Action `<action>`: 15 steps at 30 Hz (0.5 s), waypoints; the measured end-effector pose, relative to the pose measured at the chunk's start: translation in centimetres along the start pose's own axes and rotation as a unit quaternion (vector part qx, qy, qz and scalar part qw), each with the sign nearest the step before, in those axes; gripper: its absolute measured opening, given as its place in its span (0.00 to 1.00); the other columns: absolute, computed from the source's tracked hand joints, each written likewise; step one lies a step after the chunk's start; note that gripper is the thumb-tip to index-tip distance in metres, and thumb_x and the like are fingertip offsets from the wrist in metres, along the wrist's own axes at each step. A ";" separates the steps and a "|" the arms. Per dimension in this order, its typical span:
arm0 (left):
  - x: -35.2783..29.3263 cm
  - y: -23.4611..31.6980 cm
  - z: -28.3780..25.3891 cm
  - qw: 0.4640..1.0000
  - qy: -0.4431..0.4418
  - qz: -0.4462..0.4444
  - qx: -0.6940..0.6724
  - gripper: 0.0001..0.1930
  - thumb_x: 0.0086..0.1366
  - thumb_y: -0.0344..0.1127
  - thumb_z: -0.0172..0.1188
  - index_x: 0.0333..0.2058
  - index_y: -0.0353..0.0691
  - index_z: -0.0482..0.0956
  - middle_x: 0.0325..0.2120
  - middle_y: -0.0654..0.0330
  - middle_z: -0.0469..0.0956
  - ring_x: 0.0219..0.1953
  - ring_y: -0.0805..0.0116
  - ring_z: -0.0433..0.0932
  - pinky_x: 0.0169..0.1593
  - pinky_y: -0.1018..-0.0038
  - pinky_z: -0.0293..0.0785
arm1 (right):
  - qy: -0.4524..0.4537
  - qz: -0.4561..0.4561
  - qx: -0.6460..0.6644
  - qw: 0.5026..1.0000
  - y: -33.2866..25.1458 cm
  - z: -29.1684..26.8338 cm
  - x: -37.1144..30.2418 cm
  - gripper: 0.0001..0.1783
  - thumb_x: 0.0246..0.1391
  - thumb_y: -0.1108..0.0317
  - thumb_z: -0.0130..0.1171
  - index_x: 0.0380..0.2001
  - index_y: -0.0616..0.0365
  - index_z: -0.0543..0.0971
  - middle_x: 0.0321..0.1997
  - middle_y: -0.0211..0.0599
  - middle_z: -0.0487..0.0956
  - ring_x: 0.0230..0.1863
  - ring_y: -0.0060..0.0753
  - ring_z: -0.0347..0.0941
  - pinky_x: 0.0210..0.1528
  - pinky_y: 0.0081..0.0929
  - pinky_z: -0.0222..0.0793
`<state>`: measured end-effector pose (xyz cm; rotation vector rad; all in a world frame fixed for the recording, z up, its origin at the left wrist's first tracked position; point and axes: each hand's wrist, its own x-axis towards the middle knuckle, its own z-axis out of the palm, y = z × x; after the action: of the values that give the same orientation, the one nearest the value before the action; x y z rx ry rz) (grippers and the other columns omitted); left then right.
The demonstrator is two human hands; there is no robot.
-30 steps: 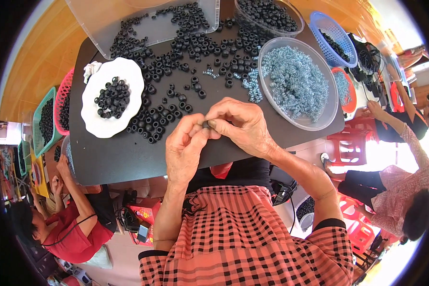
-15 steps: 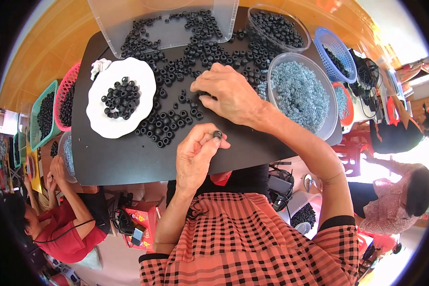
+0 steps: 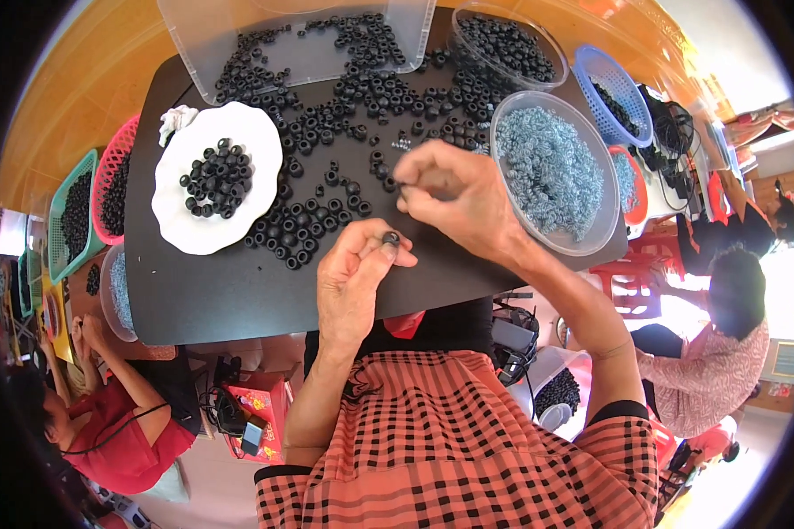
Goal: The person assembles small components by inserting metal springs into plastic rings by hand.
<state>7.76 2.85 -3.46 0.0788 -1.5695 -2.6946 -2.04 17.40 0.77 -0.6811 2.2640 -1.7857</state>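
Note:
My left hand [image 3: 353,278] is closed just off the table's near edge. Thumb and fingers pinch a small round black plastic piece [image 3: 391,238] with a hollow in its end. My right hand [image 3: 459,194] hovers over the right half of the table, thumb and forefinger curled together. Whatever lies between its fingertips is too small to make out. Loose black round pieces [image 3: 304,225] with holes lie in a spread to the left of it. A clear bowl of light-blue wire springs [image 3: 551,172] stands beside my right hand. Several loose springs [image 3: 400,143] lie on the table beyond it.
A scalloped white plate [image 3: 176,225] bears a heap of black pieces. A clear bin [image 3: 415,40] lies tipped at the back, pieces spilling onto the dark table [image 3: 194,300]. At the back right stand a clear tub [image 3: 560,81] and a blue basket [image 3: 640,106]. Other people sit left and right.
My right hand has drawn back from the pieces, moving right and slightly nearer, its fingers curling tighter. The left hand keeps its pinch on the black piece, almost in place.

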 end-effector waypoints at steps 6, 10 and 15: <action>0.1 -0.2 0.3 1.000 0.005 0.016 -0.006 0.07 0.66 0.26 0.52 0.42 0.31 0.73 0.34 0.59 0.78 0.36 0.74 0.77 0.46 0.77 0.71 | -0.030 0.030 0.128 0.991 2.2 -0.2 -3.5 0.07 0.52 0.79 0.57 0.36 0.63 0.79 0.35 0.31 0.79 0.36 0.17 0.76 0.37 0.17 0.73; 0.1 -0.3 0.4 0.999 0.012 0.015 0.031 0.08 0.66 0.26 0.52 0.42 0.31 0.73 0.32 0.60 0.78 0.35 0.75 0.77 0.46 0.78 0.70 | -0.035 -0.009 0.156 0.987 0.9 -0.2 -3.4 0.10 0.51 0.80 0.56 0.37 0.61 0.81 0.38 0.32 0.78 0.36 0.17 0.76 0.36 0.17 0.72; 0.0 -0.4 0.3 0.999 0.012 0.015 0.045 0.08 0.66 0.26 0.51 0.42 0.31 0.74 0.29 0.60 0.79 0.35 0.78 0.76 0.45 0.80 0.69 | -0.077 -0.048 0.041 0.995 -0.4 -0.6 -3.1 0.08 0.49 0.82 0.55 0.34 0.63 0.80 0.35 0.34 0.78 0.31 0.20 0.78 0.35 0.18 0.72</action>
<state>7.75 3.31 -3.67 0.0869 -1.6707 -2.5911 0.53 19.28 0.92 -0.8913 2.0785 -1.7903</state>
